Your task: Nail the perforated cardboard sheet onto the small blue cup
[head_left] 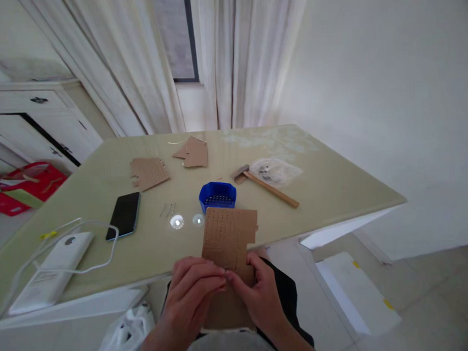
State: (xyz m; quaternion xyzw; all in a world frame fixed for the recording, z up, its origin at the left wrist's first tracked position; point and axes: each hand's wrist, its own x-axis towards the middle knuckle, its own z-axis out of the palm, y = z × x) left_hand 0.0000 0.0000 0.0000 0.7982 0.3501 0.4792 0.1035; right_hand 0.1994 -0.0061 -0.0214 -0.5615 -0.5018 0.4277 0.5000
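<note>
Both my hands hold a brown cardboard piece (228, 237) dotted with rows of small holes, in front of the table's near edge. My left hand (192, 294) grips its lower left part, fingers curled over the front. My right hand (261, 292) pinches its lower right edge, fingertips meeting the left hand's. Just beyond the cardboard a blue plastic container (218, 195) sits on the table with small metal pieces inside. Three loose nails (167, 210) lie left of it.
On the pale green table (326, 187) lie a wooden-handled hammer (265, 184), a clear plastic bag (276, 170), two more cardboard pieces (149, 172) (193, 152), a black phone (125, 214) and a white power bank with cable (53, 269). White curtains hang behind; a cabinet stands left.
</note>
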